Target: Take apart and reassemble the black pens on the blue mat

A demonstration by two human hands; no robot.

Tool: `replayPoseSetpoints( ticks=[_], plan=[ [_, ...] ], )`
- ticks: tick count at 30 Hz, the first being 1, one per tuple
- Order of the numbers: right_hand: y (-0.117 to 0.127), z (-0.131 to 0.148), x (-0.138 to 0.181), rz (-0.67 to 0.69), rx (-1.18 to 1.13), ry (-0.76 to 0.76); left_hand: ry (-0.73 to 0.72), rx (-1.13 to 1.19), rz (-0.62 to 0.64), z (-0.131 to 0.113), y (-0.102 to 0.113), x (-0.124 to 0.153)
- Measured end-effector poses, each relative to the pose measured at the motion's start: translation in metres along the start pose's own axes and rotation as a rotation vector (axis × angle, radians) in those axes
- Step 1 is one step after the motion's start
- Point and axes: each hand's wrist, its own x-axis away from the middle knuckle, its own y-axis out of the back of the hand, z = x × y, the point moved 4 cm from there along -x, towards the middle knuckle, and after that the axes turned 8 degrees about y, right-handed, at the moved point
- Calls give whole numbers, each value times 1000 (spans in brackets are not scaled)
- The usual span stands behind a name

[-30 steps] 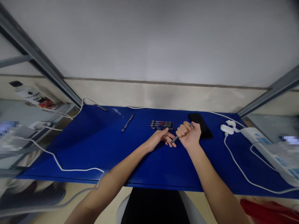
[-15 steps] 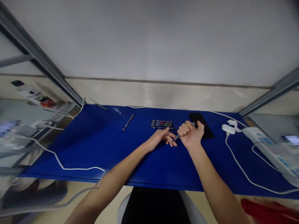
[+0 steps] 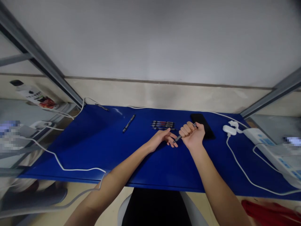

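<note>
Wrapped in the fingers of my right hand (image 3: 192, 135) is a dark pen (image 3: 178, 137), slanted with its tip down to the left. My right thumb is bent in at the pen's upper end. My left hand (image 3: 164, 138) is open, fingers stretched out beneath the pen's tip; whether they touch it I cannot tell. Just beyond my left hand lies a row of several pens (image 3: 163, 124), side by side, one with a red part. A single pen (image 3: 129, 123) lies slanted farther left, and another pen (image 3: 101, 107) is near the back left corner.
The blue tabletop (image 3: 94, 147) runs back to the wall. A black phone-like slab (image 3: 202, 124) lies behind my right hand. On the right are a white charger (image 3: 229, 130) and a power strip (image 3: 270, 150) with cables. A bottle (image 3: 35, 95) stands at left; a white cable (image 3: 77, 170) crosses the left side.
My right thumb has moved left, in against the upper end of the pen. My left hand and the pens on the table have stayed in place.
</note>
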Motion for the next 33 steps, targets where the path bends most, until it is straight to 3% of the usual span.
replayPoseSetpoints(
  ticks=[10, 16, 21, 33],
  plan=[
    [1, 7, 0, -55, -25, 49, 3, -10, 6, -1, 0, 1],
    [-2, 7, 1, 14, 10, 26, 5, -22, 2, -1, 0, 1],
    [-5, 7, 3, 25, -11, 100, 2, -17, 2, -1, 1, 1],
    [7, 1, -6, -17, -26, 91, -3, 9, -6, 1, 2, -2]
  ],
)
